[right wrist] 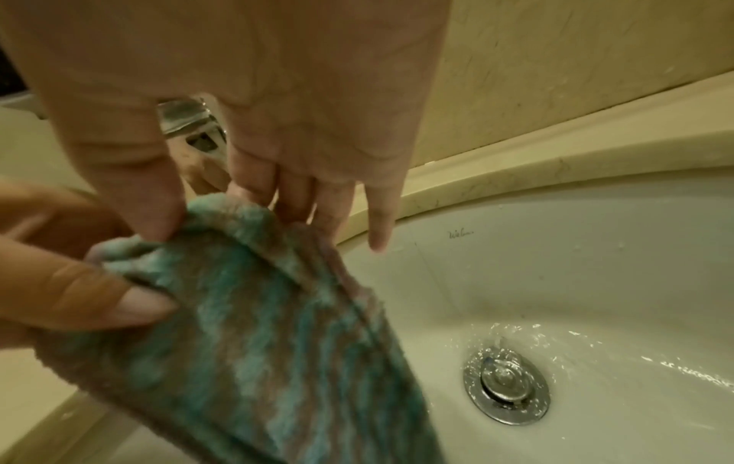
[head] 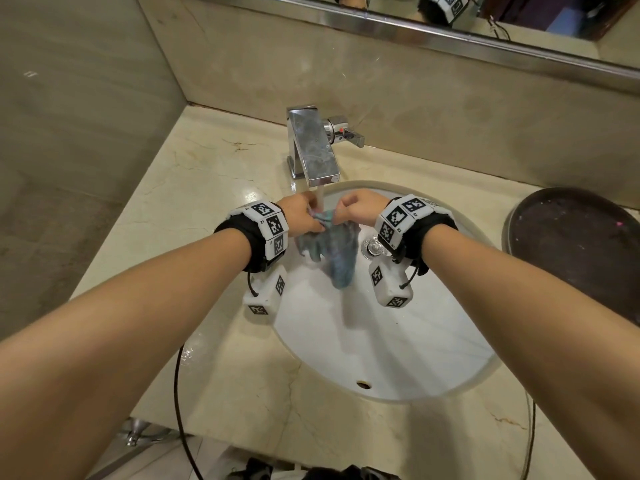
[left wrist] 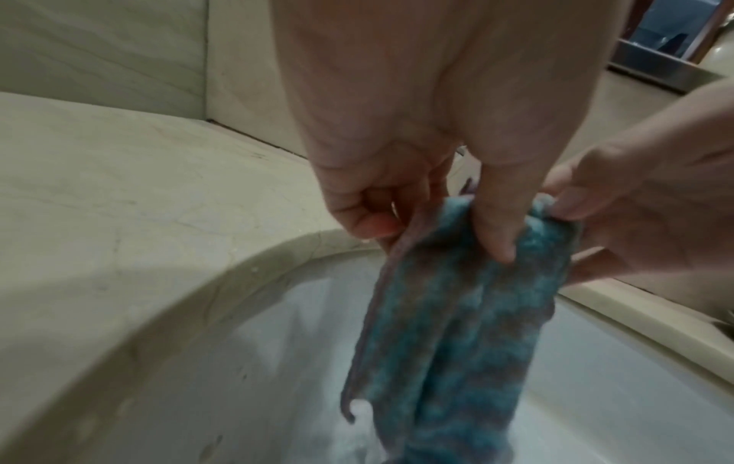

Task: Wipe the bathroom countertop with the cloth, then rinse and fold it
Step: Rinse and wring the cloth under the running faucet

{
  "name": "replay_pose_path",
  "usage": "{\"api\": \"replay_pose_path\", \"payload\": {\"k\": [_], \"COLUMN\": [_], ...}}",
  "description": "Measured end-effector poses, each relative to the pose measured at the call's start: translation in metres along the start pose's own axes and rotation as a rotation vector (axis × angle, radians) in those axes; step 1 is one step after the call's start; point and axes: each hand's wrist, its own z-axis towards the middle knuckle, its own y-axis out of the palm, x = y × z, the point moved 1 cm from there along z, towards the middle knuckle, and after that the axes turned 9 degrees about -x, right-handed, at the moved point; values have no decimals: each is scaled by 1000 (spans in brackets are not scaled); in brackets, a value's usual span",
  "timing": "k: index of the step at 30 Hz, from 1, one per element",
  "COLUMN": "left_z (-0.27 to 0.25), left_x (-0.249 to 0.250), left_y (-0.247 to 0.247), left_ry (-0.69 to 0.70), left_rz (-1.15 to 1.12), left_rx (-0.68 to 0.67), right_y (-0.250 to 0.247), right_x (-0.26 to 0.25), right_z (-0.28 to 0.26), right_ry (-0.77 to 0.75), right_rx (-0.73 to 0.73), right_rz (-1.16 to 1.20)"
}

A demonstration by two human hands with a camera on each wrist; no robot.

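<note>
A wet blue-grey cloth [head: 334, 252] hangs into the white sink [head: 398, 341] under a running stream from the chrome faucet [head: 313, 147]. My left hand [head: 304, 216] pinches the cloth's top edge [left wrist: 456, 282] on its left side. My right hand [head: 356, 207] pinches the same edge [right wrist: 238, 282] on its right side, thumb in front and fingers behind. The two hands sit close together just below the spout. The cloth's lower end dangles free above the basin.
A beige marble countertop [head: 194, 188] surrounds the sink. A dark round tray [head: 581, 251] lies at the right. The chrome drain plug [right wrist: 506, 384] sits in the basin with water running past it. A mirror edge [head: 450, 36] runs along the back wall.
</note>
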Motion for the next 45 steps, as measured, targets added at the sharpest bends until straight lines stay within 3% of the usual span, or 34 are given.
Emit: {"api": "replay_pose_path", "payload": {"k": [4,9,18,24,28,33,41,45], "left_z": [-2,-4,2,1,0,-2,1,5], "left_x": [-2,3,-1,1,5,2,7,8], "left_y": [-2,-2,-4,-8,-9,-18,-12,-12], "left_ry": [-9,-22,-19,-48,-20,-72,-32,-70], "left_rz": [83,149,224,272,310,246,142,11], "left_rx": [-42,-54,-64,-112,-76,-71,9,42], "right_y": [-1,4,4,-2,-1,-6,-9,-12], "right_x": [6,4,7,10,3,9,19,18], "right_z": [0,-5,-1,2,2,2,4,5], "right_ry": [-55,-60,21,-3,-62,-8,106,63], "right_rx": [-22,-24,-44,46,95,132,97,204], "right_rz": [90,25,-51,-164,-138,-210,-244,-61]}}
